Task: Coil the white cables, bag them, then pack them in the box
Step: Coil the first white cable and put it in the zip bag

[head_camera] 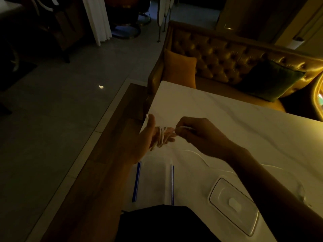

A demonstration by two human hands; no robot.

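A white cable [161, 136] is wound in several loops around the fingers of my left hand [148, 137], which is held palm up over the left edge of the white table [218, 116]. My right hand [195, 133] pinches the cable's loose strand right beside those loops. The rest of the cable [201, 153] trails across the table toward the right, under my right forearm. Two clear zip bags with blue strips [153, 182] lie flat below my hands. A clear plastic box lid [234, 205] lies at the lower right.
A gold tufted sofa [227, 55] with an orange cushion [180, 70] and a dark green cushion [272, 79] stands behind the table. Grey floor tiles [61, 110] spread to the left. The room is dim.
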